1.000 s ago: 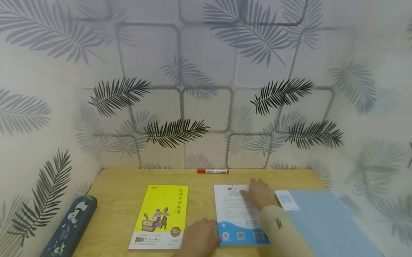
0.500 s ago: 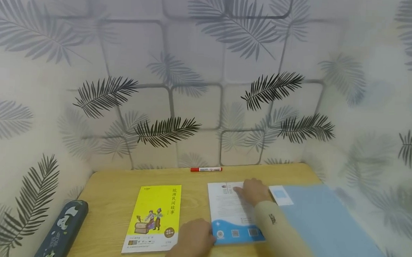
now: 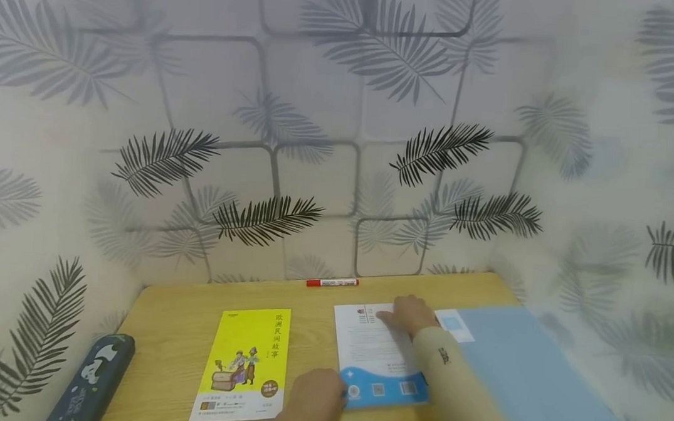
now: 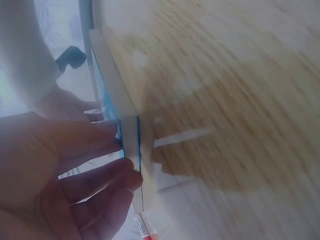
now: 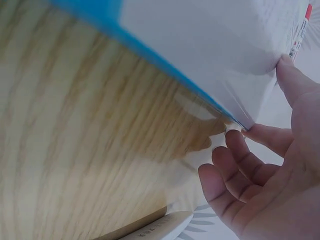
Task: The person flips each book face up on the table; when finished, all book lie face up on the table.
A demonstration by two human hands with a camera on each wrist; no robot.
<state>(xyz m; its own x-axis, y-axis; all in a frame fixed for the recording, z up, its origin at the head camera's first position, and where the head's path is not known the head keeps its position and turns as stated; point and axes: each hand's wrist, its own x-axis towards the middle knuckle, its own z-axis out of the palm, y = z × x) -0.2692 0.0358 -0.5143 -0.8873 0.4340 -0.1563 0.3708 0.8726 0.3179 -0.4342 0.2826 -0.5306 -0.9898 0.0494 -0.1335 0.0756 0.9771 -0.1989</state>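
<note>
A book (image 3: 379,344) lies back cover up on the wooden table, white with a blue wave and square codes at its near end. My left hand (image 3: 314,398) grips its near left corner; the left wrist view shows the thumb on the cover and fingertips against the book's edge (image 4: 131,132). At the far right corner my right hand (image 3: 413,315) pinches the book, thumb on the white cover and index finger at the corner in the right wrist view, other fingers loosely curled beside it. A yellow book (image 3: 245,363) with two cartoon figures lies left of my left hand.
A red-capped marker (image 3: 332,282) lies at the table's back edge. At the far left is a dark pencil case (image 3: 92,375) with panda pictures. A light blue folder (image 3: 511,362) with a white label lies right, partly under the right forearm. Leaf-patterned walls enclose the table.
The head view has shifted, so everything on the table sits further left in it. Both hands keep their places on the white and blue book, which stays flat on the table.
</note>
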